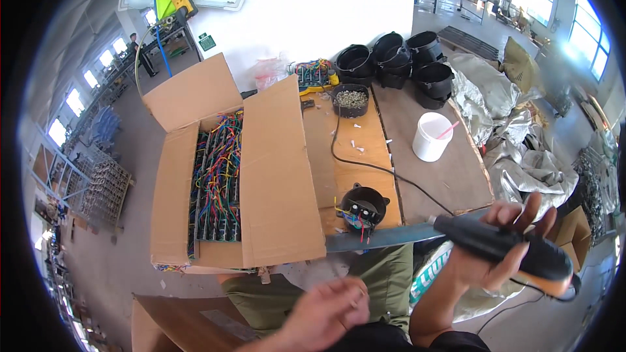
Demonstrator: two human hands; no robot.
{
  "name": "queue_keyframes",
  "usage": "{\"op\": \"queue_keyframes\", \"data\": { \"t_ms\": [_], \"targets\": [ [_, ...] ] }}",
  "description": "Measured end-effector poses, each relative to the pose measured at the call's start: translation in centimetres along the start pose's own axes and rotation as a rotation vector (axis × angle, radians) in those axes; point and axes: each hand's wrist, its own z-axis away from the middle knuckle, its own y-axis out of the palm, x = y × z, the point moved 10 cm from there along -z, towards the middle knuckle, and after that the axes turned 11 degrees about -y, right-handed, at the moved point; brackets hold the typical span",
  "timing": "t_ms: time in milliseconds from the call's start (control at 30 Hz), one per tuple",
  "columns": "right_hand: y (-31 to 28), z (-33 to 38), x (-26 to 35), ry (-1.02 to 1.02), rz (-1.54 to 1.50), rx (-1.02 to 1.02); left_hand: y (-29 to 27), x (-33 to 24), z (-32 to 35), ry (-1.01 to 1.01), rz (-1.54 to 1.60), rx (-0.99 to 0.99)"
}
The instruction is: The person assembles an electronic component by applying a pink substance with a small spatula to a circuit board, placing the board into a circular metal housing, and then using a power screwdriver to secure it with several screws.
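Observation:
My right hand (475, 270) is wrapped round a black electric screwdriver (471, 236) with an orange end, held out past the table's front right edge. Its tip points left, toward the table. Over my lap, my left hand (326, 316) has thumb and fingertips pinched together; a tiny pale thing may be between them, too small to name. Nearest to both hands, at the table's front edge, stands a round black housing (362, 225) with side lugs. A small circuit board and coloured wires (355, 212) sit in it, some wires hanging over its rim.
An open cardboard box (280, 176) holds many wired circuit boards (220, 176). Behind lie a black bowl of small screws (352, 100), several black buckets (394, 52) and a white tub (430, 138). A black cable (385, 168) crosses the table. Silvery sacks (528, 150) lie at right.

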Motion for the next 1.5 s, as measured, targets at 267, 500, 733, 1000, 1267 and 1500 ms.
{"op": "queue_keyframes", "data": {
  "t_ms": [267,500,733,1000,1267,1500],
  "targets": [
    [0.8,8.5,-1.8,0.870,-0.692,0.337,-8.8,6.9,-8.7,-0.056,0.291,0.127],
    [-1.6,8.3,-1.9,0.694,-0.432,0.434,-8.9,4.3,-9.9,0.044,0.118,0.096],
    [0.6,8.1,-1.2,0.619,-0.328,0.518,-8.6,1.7,-11.1,0.247,-0.206,-0.113],
    [0.9,8.6,-2.2,0.727,-0.392,0.440,-8.6,1.8,-11.7,0.183,0.081,0.057],
    [0.0,9.9,-3.1,0.790,-0.300,0.347,-7.1,1.2,-10.7,0.227,0.117,0.104],
    [0.3,10.0,-3.3,0.750,-0.321,0.364,-6.3,0.7,-10.3,0.247,0.225,0.179]
  ]
}}
